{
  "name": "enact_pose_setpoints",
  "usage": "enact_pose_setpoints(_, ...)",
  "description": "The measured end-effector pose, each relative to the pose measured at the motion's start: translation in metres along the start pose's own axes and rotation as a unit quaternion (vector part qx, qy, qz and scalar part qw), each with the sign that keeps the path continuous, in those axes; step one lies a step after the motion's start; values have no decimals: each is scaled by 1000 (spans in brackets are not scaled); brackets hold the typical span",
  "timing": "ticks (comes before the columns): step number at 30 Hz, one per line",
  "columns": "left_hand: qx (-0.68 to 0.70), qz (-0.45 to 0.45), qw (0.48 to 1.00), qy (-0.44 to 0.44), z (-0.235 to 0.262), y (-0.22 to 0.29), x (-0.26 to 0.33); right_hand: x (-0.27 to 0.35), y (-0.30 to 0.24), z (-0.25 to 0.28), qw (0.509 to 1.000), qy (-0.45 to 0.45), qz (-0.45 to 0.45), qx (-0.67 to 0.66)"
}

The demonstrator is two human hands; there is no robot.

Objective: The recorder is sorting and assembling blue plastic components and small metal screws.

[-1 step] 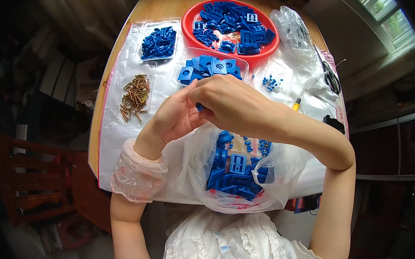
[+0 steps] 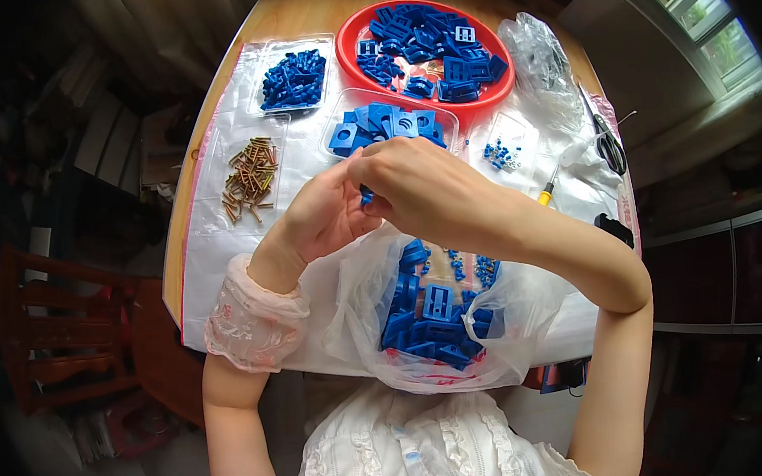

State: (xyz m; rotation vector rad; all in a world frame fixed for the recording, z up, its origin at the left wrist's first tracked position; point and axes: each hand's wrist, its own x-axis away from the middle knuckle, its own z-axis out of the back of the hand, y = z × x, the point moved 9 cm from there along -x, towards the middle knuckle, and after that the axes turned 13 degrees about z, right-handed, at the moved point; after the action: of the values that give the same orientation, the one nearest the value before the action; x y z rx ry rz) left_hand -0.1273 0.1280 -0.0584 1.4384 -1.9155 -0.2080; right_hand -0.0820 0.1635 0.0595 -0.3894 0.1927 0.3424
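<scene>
Both of my hands meet above the middle of the table. A small blue plastic piece shows between them, mostly covered by fingers. My left hand, palm turned inward, is closed around it from the left. Over it comes my right hand, its fingers bent down and pinched at the same piece. Just beyond the hands lies a clear tray of flat blue plates. Nearer me, an open clear plastic bag holds blue plastic parts and small blue and brass-coloured bits.
At the back stands a red basin of blue parts. On the left are trays of blue pieces and brass-coloured screws. To the right lie small blue pieces, a yellow-handled screwdriver, black-handled scissors and a crumpled plastic bag.
</scene>
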Motion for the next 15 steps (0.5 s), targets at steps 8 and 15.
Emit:
enact_pose_setpoints(8, -482, -126, 839, 218, 29, 18, 11, 11, 14, 19, 996, 2, -67, -50)
enact_pose_setpoints(15, -648, -286, 643, 291, 9, 12, 20, 6, 18, -29, 996, -67, -42, 38)
